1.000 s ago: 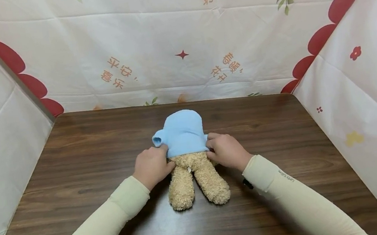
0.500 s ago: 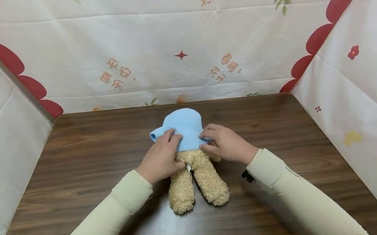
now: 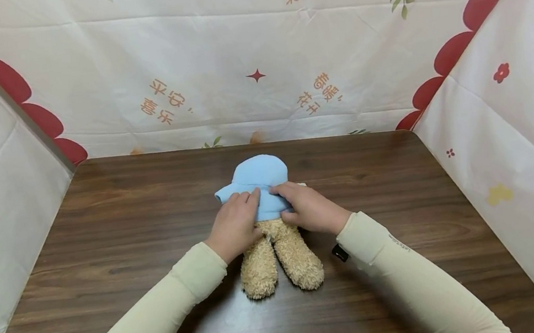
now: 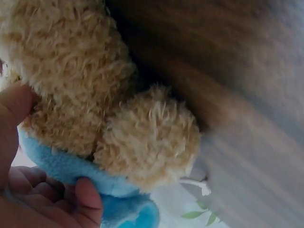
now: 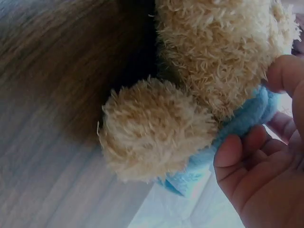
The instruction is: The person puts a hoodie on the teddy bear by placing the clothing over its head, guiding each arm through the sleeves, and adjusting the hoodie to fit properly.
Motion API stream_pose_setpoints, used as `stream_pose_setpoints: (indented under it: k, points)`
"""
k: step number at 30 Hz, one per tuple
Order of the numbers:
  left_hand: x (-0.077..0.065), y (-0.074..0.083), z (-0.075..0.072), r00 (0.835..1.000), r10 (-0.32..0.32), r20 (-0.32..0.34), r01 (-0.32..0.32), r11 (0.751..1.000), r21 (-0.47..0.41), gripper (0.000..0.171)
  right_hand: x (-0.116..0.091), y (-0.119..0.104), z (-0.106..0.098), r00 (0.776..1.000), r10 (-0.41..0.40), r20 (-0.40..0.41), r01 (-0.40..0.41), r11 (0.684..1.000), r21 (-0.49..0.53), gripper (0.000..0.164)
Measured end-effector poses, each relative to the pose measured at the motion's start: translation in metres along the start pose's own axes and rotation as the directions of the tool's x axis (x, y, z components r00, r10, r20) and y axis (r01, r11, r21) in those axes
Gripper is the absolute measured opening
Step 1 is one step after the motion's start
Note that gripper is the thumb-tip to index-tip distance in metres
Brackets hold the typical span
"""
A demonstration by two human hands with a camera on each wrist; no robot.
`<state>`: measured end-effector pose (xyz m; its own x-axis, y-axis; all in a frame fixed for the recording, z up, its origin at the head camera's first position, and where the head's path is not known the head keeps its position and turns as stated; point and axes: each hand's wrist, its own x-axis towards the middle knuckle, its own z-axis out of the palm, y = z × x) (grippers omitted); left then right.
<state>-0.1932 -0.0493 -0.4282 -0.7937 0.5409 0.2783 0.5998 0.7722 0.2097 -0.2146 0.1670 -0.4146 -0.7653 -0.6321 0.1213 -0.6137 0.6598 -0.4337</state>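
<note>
A plush toy with curly tan fur (image 3: 299,259) lies on the table, its two legs toward the person. Light-blue soft clothing (image 3: 260,170) covers its upper part, rounded at the far end, with a short sleeve out to the left. My left hand (image 3: 235,223) rests over the clothing's left side, fingers forward, thumb by the lower hem. From the right, my right hand (image 3: 313,206) lays its fingers on the cloth, thumb near the hem. The fingertips of both hands come close together at mid-body. Both wrist views show loosely bent fingers against blue cloth (image 4: 71,166) and a furry paw (image 5: 154,130).
The dark wood-grain table (image 3: 127,206) ends at a printed white cloth backdrop (image 3: 215,67). White cloth walls (image 3: 506,120) stand on both sides. A small black object (image 3: 340,252) shows under the right cuff. A thin white cord (image 4: 197,184) sticks out beside the paw.
Both hands have left the clothing's side edges and moved inward over its front, now nearly meeting. The left sleeve looks flatter. The toy has stayed in about the same place.
</note>
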Motion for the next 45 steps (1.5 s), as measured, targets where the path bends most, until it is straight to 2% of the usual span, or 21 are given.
stream_pose_setpoints:
  k: [4,6,10,14,19,23,29,32,37,41,45]
  points:
    - [0.002,0.002,-0.001,1.0,-0.015,0.006,0.015,0.999,0.033,0.044,0.001,0.0,0.005,1.0,0.003,-0.022,-0.002,1.0,0.022,0.022]
    - [0.002,0.002,-0.002,1.0,-0.015,-0.01,0.015,0.999,0.039,0.034,0.0,0.0,0.007,0.999,0.004,-0.036,-0.003,1.0,0.022,0.016]
    - [0.002,0.002,-0.002,0.997,0.026,-0.076,-0.021,0.998,0.066,0.027,-0.001,-0.002,0.011,0.998,-0.024,-0.062,0.023,1.0,-0.005,0.022]
    - [0.001,0.001,0.001,0.986,0.088,-0.144,-0.073,0.991,0.108,0.021,-0.002,-0.005,0.013,0.991,-0.109,-0.079,0.103,0.991,-0.08,0.027]
    - [0.0,0.001,0.004,0.977,0.127,-0.173,-0.107,0.987,0.116,0.019,-0.002,-0.008,0.015,0.983,-0.16,-0.094,0.148,0.981,-0.129,0.037]
    - [0.0,0.0,0.003,0.983,0.106,-0.147,-0.094,0.992,0.088,0.022,-0.003,-0.009,0.017,0.983,-0.151,-0.103,0.136,0.981,-0.14,0.046]
    - [-0.005,-0.002,0.006,0.997,0.008,-0.079,-0.013,0.998,-0.06,0.029,-0.003,-0.006,0.014,0.986,-0.127,-0.109,0.112,0.985,-0.131,0.042]
    - [-0.007,-0.005,0.003,0.999,-0.015,-0.045,0.011,0.995,-0.099,0.031,-0.003,-0.004,0.01,0.991,-0.085,-0.1,0.079,0.995,-0.061,0.032]
    - [-0.003,-0.009,-0.01,0.999,0.027,0.044,-0.02,0.989,-0.145,0.042,-0.003,-0.002,0.003,0.993,0.052,-0.102,-0.04,0.993,0.113,0.006]
    - [0.001,-0.013,-0.02,0.994,0.023,0.104,-0.004,0.983,-0.183,0.043,0.0,-0.001,0.003,0.982,0.141,-0.128,-0.127,0.985,0.114,0.032]
    - [0.009,-0.013,-0.026,0.998,-0.012,0.065,0.026,0.974,-0.225,0.037,0.003,-0.001,0.004,0.972,0.161,-0.17,-0.154,0.987,0.055,0.048]
